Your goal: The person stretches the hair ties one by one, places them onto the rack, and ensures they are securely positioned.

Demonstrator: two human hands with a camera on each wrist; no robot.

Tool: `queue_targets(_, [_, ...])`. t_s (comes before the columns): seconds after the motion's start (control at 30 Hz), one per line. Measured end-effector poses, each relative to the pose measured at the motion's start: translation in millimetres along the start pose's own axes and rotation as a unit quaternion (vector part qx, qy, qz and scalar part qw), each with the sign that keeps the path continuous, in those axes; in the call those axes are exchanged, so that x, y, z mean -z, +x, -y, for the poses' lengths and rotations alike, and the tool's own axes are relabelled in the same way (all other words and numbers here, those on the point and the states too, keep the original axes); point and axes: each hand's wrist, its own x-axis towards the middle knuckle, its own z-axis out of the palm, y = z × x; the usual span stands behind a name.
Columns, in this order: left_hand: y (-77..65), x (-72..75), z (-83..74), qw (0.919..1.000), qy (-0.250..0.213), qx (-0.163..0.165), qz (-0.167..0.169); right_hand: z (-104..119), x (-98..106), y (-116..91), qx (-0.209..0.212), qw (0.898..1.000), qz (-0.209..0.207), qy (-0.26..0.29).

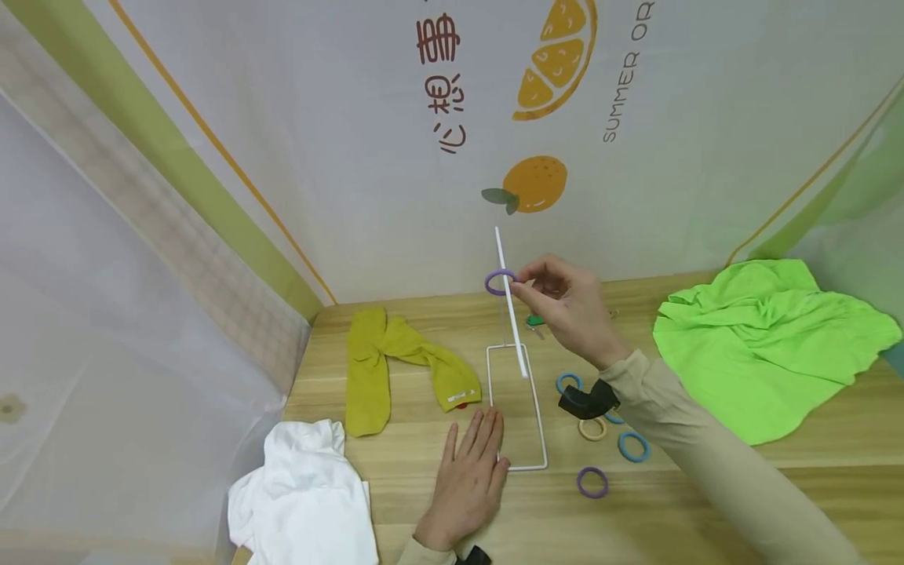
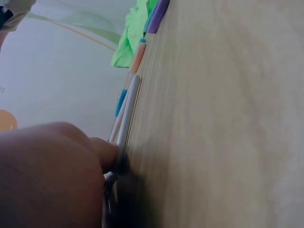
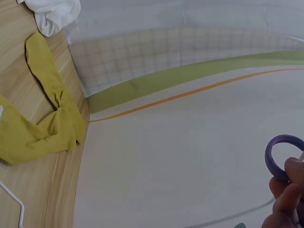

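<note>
A white wire stand [image 1: 543, 439] has a rectangular base on the wooden table and a long bar [image 1: 515, 333] rising from it. With thumb and fingers, my right hand [image 1: 572, 306] pinches a purple ring [image 1: 489, 289] at the upper part of the bar. The bar shows within the ring's outline in the head view. In the right wrist view the same ring [image 3: 270, 159] stands on edge between the fingertips. My left hand [image 1: 466, 479] lies with straight fingers over the left side of the base, and the left wrist view has the thumb side [image 2: 52, 171] against the wire.
Right of the stand lie a purple ring [image 1: 581, 486], a beige ring [image 1: 582, 434] and several blue rings [image 1: 623, 455]. A small green item [image 1: 534, 320] is behind. Around them are a mustard cloth [image 1: 367, 384], a white cloth [image 1: 311, 502] and a bright green cloth [image 1: 749, 353]. A printed curtain [image 1: 381, 220] hangs behind.
</note>
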Motion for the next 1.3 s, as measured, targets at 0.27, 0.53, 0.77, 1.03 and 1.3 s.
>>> queue_targets(0.27, [-2.2, -0.4, -3.0, 1.0, -0.006, 0.002, 0.003, -7.6, -1.2, 5.3, -0.017, 1.0, -0.015, -0.008])
queue_targets(0.53, [-2.7, -1.7, -3.5, 1.0, -0.001, -0.002, -0.004, -14.5, 4.0, -0.8, -0.031, 0.999, -0.016, 0.015])
queue_targets(0.77, [-2.7, -2.5, -1.5, 0.9999, 0.013, -0.003, -0.009, -30.3, 34.5, -34.9, -0.123, 0.988, 0.047, -0.084])
queue_targets(1.03, [0.4, 0.0, 1.7, 1.0, 0.007, -0.003, -0.001, -76.7, 65.3, -76.6, -0.191, 0.93, 0.151, -0.275])
queue_targets(1.3, [1.5, -0.7, 1.6, 0.9998, -0.009, 0.004, 0.017, -111.0, 57.5, -93.9, -0.227, 0.894, 0.246, -0.298])
